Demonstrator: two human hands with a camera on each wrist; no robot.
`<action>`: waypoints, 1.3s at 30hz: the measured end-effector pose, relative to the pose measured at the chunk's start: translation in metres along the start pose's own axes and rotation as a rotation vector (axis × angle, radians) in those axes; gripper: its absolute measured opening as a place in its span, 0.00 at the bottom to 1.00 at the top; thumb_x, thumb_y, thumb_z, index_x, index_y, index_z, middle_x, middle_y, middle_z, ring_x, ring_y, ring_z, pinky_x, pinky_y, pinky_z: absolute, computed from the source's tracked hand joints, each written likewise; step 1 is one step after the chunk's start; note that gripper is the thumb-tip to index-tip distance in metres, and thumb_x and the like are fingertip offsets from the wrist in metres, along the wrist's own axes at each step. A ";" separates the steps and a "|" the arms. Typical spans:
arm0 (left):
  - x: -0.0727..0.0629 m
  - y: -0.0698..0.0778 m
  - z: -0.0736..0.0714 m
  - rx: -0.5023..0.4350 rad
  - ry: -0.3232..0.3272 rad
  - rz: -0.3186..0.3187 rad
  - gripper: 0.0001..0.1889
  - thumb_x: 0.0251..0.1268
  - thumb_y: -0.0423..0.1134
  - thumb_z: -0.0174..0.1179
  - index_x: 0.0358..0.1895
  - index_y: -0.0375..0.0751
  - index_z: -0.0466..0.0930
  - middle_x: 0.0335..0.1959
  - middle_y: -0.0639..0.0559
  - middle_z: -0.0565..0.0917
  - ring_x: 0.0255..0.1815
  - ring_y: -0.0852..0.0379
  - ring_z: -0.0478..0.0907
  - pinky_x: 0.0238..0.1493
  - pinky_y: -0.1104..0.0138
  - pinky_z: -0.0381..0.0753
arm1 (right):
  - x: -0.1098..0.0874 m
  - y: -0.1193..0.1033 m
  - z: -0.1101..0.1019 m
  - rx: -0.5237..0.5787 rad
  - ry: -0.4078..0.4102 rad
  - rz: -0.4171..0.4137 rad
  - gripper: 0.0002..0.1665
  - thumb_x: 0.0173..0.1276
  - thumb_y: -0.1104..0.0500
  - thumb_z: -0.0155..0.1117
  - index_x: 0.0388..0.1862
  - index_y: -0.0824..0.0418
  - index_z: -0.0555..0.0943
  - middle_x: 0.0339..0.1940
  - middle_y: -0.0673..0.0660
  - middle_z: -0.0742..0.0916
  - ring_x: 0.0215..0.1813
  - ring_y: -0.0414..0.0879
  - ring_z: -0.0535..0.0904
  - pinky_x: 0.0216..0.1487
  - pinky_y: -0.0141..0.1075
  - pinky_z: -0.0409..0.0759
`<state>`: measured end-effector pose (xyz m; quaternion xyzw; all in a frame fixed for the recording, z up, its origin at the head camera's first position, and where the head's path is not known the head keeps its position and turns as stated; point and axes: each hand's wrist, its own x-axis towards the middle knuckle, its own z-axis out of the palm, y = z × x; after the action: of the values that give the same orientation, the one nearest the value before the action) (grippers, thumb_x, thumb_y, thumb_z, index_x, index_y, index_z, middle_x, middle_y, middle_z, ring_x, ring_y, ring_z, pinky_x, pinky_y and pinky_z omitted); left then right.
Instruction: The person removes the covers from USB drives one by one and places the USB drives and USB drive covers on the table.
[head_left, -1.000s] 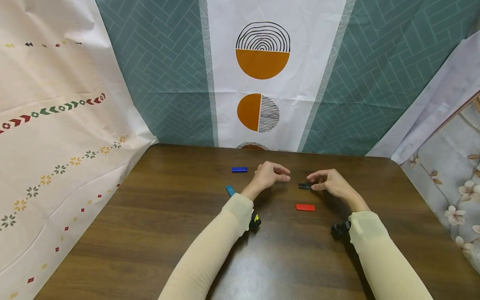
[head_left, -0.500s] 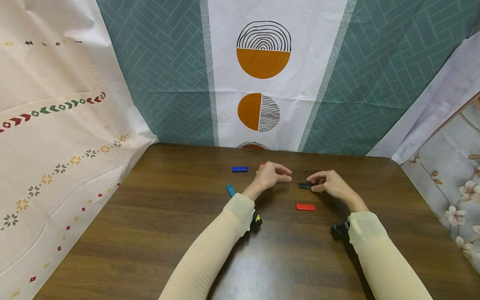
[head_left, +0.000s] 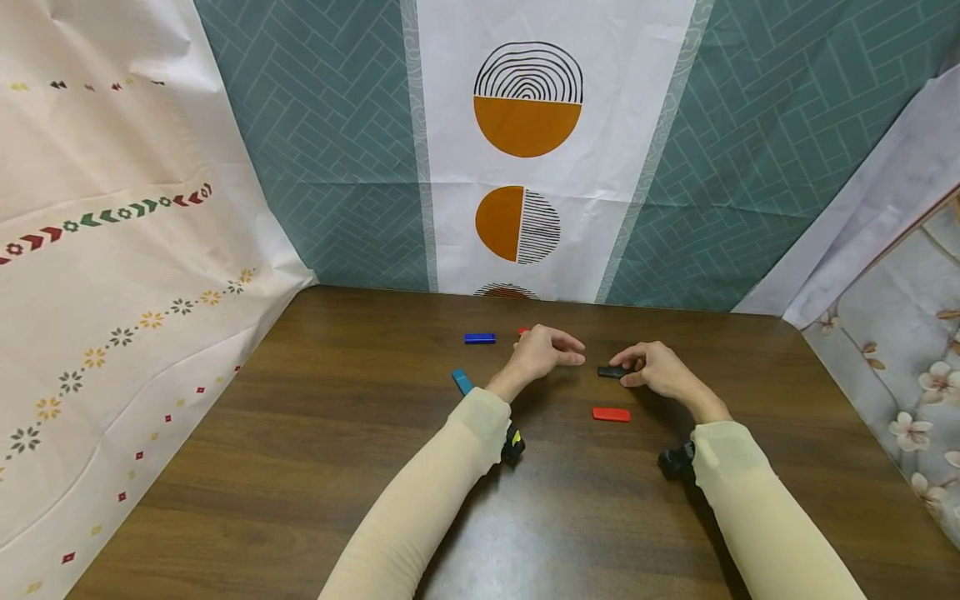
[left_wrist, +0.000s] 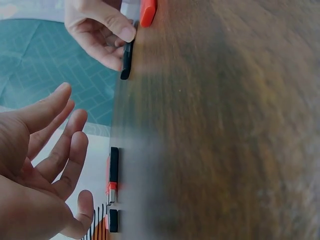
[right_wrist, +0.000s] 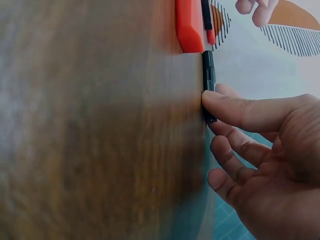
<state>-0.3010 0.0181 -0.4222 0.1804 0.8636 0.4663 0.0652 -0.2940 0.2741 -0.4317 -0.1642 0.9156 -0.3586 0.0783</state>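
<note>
My right hand [head_left: 658,371] pinches a black USB stick [head_left: 613,372] between thumb and fingertips. The stick lies low against the table, and in the right wrist view its free end [right_wrist: 208,65] sticks out past the thumb. To the left, my left hand [head_left: 542,350] hovers with relaxed, slightly bent fingers and holds nothing. A red stick [head_left: 611,414] lies nearer me, below the black one. Behind the left hand, a small red bit [head_left: 522,332] peeks out. The left wrist view shows there a black-and-red USB stick [left_wrist: 114,165] with its metal plug bare, beside a black-and-red piece [left_wrist: 114,221].
A dark blue stick [head_left: 480,338] lies left of my left hand, and a teal stick [head_left: 462,382] lies slanted near that wrist. The brown wooden table [head_left: 300,433] ends at a hanging patterned cloth [head_left: 345,167] at the back.
My right hand has shifted slightly left along the black USB stick. The left hand has drifted a little to the right, so the red bit behind it shows more.
</note>
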 end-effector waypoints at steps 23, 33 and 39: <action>-0.005 -0.004 -0.007 -0.006 0.027 0.004 0.10 0.68 0.43 0.72 0.48 0.48 0.93 0.42 0.57 0.91 0.57 0.53 0.82 0.75 0.31 0.46 | 0.004 -0.010 0.003 0.003 0.007 -0.009 0.13 0.67 0.69 0.72 0.50 0.71 0.87 0.35 0.58 0.84 0.36 0.49 0.73 0.37 0.37 0.72; -0.010 -0.005 -0.017 0.008 0.056 -0.013 0.10 0.69 0.45 0.71 0.50 0.50 0.92 0.46 0.58 0.91 0.51 0.56 0.83 0.64 0.49 0.72 | 0.010 -0.028 0.003 0.009 0.050 -0.044 0.13 0.66 0.69 0.72 0.50 0.69 0.88 0.32 0.56 0.82 0.35 0.50 0.72 0.34 0.37 0.70; -0.013 -0.008 -0.023 -0.012 0.081 -0.012 0.10 0.67 0.44 0.73 0.49 0.50 0.93 0.47 0.58 0.91 0.48 0.58 0.83 0.49 0.63 0.80 | 0.014 -0.038 0.004 0.018 0.044 -0.048 0.14 0.66 0.69 0.72 0.51 0.68 0.88 0.34 0.57 0.82 0.37 0.50 0.73 0.35 0.37 0.71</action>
<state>-0.2972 -0.0088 -0.4171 0.1559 0.8638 0.4779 0.0342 -0.2968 0.2410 -0.4092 -0.1777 0.9096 -0.3720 0.0509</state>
